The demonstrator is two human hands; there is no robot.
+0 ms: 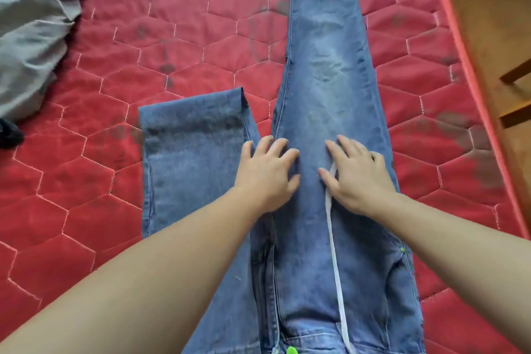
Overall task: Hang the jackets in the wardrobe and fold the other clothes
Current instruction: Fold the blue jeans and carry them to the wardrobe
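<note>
The jeans (324, 72) lie along the mattress (184, 23) near its right edge, 1 leg folded back to the left, while the left hand (265, 172) and right hand (357, 178) press flat on them, fingers spread.

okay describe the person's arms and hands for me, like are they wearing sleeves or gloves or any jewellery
Both arms are bare from the bottom edge of the picture to the wrists: no sleeves show. The left hand and the right hand wear no gloves. No rings, bracelets or watch show on the fingers or wrists. The fingernails look short and unpainted, though the picture is slightly soft.
</note>
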